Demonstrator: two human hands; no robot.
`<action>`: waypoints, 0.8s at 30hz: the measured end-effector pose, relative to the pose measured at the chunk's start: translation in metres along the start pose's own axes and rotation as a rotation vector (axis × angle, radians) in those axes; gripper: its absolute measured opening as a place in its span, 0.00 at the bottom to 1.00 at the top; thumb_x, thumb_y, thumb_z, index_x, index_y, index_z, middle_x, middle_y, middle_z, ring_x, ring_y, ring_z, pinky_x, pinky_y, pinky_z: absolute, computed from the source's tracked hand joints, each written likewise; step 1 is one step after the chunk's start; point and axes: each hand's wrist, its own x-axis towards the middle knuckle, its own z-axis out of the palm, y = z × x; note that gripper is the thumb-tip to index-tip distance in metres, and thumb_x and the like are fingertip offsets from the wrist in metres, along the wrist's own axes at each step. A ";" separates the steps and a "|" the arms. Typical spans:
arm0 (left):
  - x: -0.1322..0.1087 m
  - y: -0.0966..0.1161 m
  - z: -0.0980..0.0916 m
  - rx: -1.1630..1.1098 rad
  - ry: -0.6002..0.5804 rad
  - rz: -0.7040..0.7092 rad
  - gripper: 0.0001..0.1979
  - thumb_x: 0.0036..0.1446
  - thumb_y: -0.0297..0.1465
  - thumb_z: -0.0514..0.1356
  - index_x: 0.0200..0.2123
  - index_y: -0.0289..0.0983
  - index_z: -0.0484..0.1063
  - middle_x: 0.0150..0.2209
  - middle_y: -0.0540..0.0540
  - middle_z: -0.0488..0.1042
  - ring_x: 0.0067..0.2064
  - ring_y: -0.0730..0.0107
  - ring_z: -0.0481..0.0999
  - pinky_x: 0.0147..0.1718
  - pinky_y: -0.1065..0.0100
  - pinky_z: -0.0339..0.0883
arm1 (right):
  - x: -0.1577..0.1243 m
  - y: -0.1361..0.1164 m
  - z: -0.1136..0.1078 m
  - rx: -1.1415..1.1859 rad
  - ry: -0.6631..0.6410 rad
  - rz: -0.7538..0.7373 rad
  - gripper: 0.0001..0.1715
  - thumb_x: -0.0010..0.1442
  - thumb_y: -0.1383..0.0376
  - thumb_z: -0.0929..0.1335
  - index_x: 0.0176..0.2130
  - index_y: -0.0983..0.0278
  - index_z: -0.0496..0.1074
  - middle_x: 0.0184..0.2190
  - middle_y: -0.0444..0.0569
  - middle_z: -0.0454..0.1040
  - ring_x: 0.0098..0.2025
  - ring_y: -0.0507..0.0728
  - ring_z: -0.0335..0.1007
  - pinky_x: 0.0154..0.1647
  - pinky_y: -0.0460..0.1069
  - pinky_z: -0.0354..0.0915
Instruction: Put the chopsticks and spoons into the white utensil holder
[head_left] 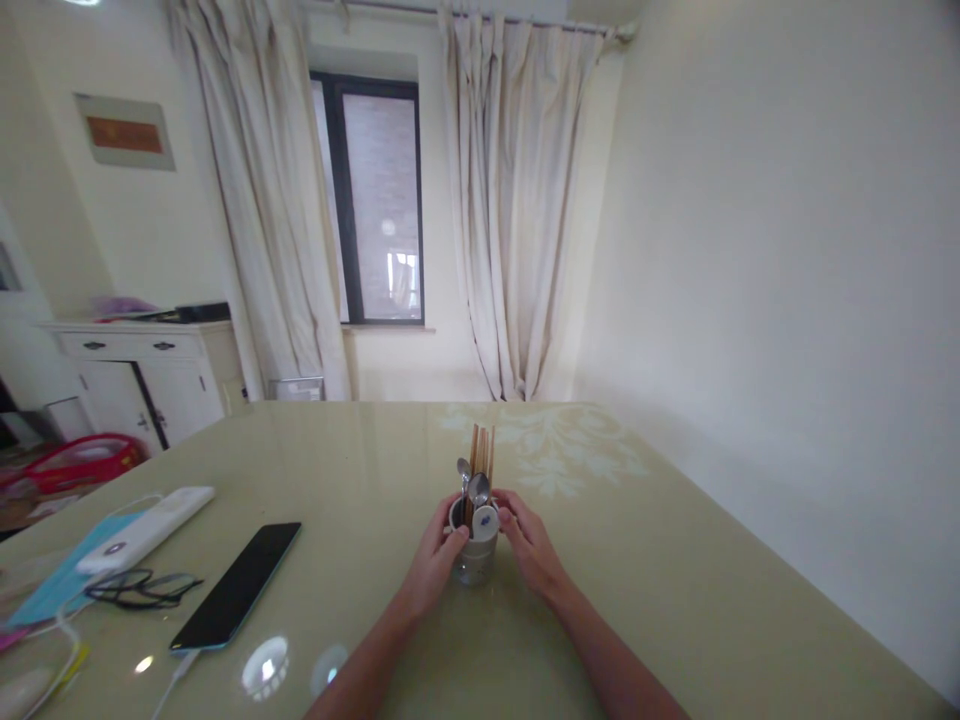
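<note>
A light grey utensil holder [478, 555] stands upright near the middle of the table. Wooden chopsticks [484, 450] rise from it, along with a metal spoon [478, 488] and a smaller metal spoon [463, 467]. A white spoon with a blue mark [486, 521] leans at the holder's near rim. My left hand [439, 545] wraps the holder's left side, thumb on the rim. On the right side, my right hand [528, 540] curls round it with the thumb near the rim. The fingertips behind the holder are hidden.
On the glossy green table [360, 500], a black phone [238, 585] with a cable lies left. Beyond it are eyeglasses [142, 589], a white elongated device [146, 528] and a blue face mask [67, 570]. A wall [787, 300] borders the table's right side.
</note>
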 end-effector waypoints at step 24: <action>0.098 0.077 0.002 0.190 -0.345 -0.198 0.34 0.52 0.58 0.70 0.48 0.35 0.79 0.45 0.35 0.86 0.44 0.55 0.84 0.38 0.64 0.71 | -0.002 -0.001 0.010 0.022 -0.178 -0.151 0.39 0.57 0.53 0.79 0.61 0.59 0.67 0.51 0.51 0.81 0.50 0.64 0.78 0.51 0.55 0.72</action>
